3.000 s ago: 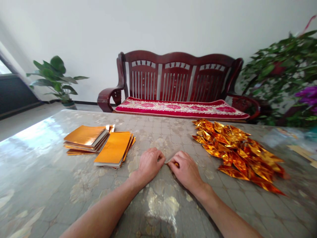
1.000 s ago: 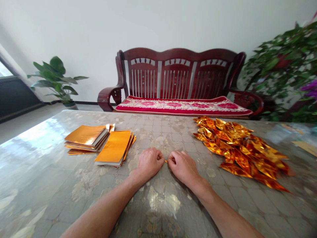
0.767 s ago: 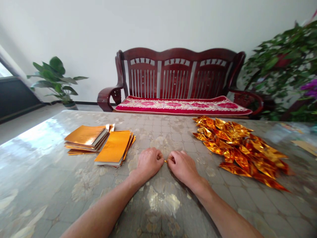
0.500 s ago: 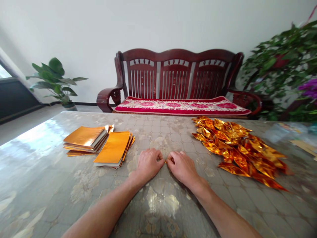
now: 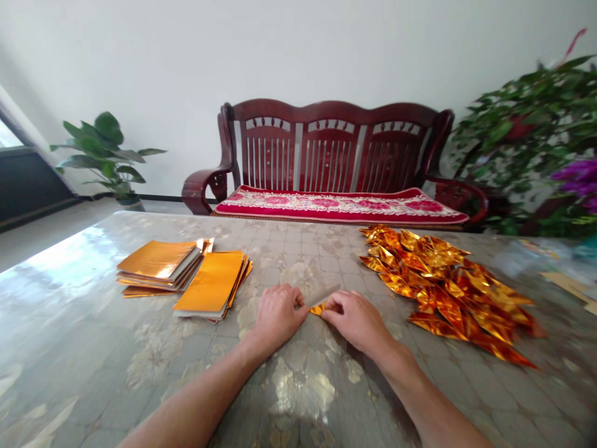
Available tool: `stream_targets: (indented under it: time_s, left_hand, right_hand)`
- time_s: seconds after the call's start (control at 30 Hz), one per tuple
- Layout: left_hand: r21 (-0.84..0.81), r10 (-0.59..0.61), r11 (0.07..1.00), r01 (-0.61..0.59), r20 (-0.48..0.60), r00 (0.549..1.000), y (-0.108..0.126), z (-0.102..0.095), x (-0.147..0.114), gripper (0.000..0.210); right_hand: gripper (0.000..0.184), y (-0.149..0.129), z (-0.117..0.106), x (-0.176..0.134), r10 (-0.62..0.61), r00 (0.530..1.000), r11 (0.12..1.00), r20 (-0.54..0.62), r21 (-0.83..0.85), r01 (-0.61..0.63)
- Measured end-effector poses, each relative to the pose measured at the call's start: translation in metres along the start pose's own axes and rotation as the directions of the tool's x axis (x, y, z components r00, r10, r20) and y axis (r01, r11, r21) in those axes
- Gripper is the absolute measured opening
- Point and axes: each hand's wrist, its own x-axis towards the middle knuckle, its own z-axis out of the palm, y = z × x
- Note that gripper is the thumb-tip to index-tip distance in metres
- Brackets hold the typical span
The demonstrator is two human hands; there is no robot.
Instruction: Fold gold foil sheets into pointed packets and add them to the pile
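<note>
Between my hands, low over the table, is a small piece of gold foil paper (image 5: 318,309) with a pale edge showing above it. My left hand (image 5: 280,313) pinches its left end, fingers closed. On the other end, my right hand (image 5: 352,317) grips with thumb and fingertips. Much of the paper is hidden by my fingers. To the left lie two stacks of flat gold foil paper, one farther back (image 5: 156,258) and one nearer (image 5: 212,283). A heap of folded, pointed foil pieces (image 5: 443,280) spreads on the right.
A patterned, glossy cover lies over the table (image 5: 153,373). Clear plastic wrapping (image 5: 525,255) and a tan cardboard piece (image 5: 566,286) are at the far right. Behind the table stands a dark red wooden bench (image 5: 331,149), with potted plants on both sides.
My right hand has moved slightly right, away from my left, so more of the gold foil paper and its pale edge shows between them. The view has tilted a little.
</note>
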Motion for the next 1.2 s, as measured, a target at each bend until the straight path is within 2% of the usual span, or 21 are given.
stream_targets:
  time_s: [0.17,0.4,0.67,0.83,1.2]
  left_hand:
    - [0.005,0.0,1.0,0.0,-0.003,1.0,0.0,0.001,0.0,0.015]
    - [0.006,-0.005,1.0,0.005,0.012,1.0,0.0,0.0,0.0,0.016]
    - [0.005,-0.019,1.0,0.019,0.024,1.0,0.0,0.0,0.0,0.016]
    - [0.007,-0.025,1.0,0.025,0.026,0.999,0.0,0.0,0.0,0.015]
    - [0.011,-0.039,0.999,0.039,0.019,0.999,0.002,0.0,0.0,0.015]
  right_hand:
    - [0.018,0.004,0.003,-0.001,-0.107,0.994,0.991,-0.036,-0.083,0.104]
    - [0.019,0.008,0.006,0.0,-0.243,0.968,0.962,-0.057,-0.145,0.232]
    - [0.01,0.019,0.0,0.004,-0.321,0.947,0.947,0.019,-0.015,0.321]
    - [0.02,0.015,0.002,0.004,-0.314,0.949,0.945,0.004,-0.096,0.313]
    - [0.019,0.007,0.008,0.005,-0.269,0.963,0.935,-0.006,-0.243,0.259]
